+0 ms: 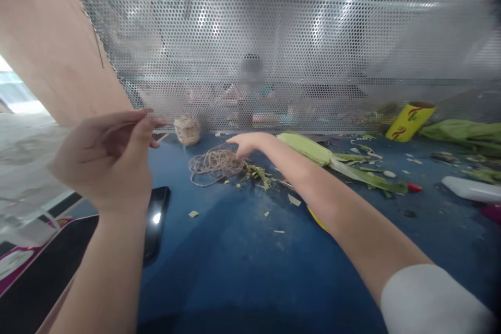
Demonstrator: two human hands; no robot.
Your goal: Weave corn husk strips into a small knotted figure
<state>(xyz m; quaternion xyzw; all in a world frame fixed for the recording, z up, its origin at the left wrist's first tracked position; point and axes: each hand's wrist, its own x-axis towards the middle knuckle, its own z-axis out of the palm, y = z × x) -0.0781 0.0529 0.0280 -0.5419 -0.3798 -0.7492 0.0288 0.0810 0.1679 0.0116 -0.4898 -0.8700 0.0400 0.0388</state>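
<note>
My left hand point(113, 154) is raised at the left, above a black phone point(156, 224). Its thumb and fingers are pinched together, blurred; what they hold is too thin and smeared to make out. My right hand point(252, 143) reaches across to a loose tangle of brown twine point(213, 163), its bent fingers closed at the heap's right edge and partly hidden. A ball of pale twine point(187, 130) stands behind the tangle, near the mesh panel. Green plant scraps point(259, 175) lie just below my right hand.
A perforated metal panel point(250, 36) closes off the back of the blue table point(235, 271). To the right lie a leaf-wrapped bundle point(307, 148), a yellow roll point(410, 121), a white object point(472, 188) and leaves point(465, 130). A yellow-edged item point(318, 218) is under my right forearm.
</note>
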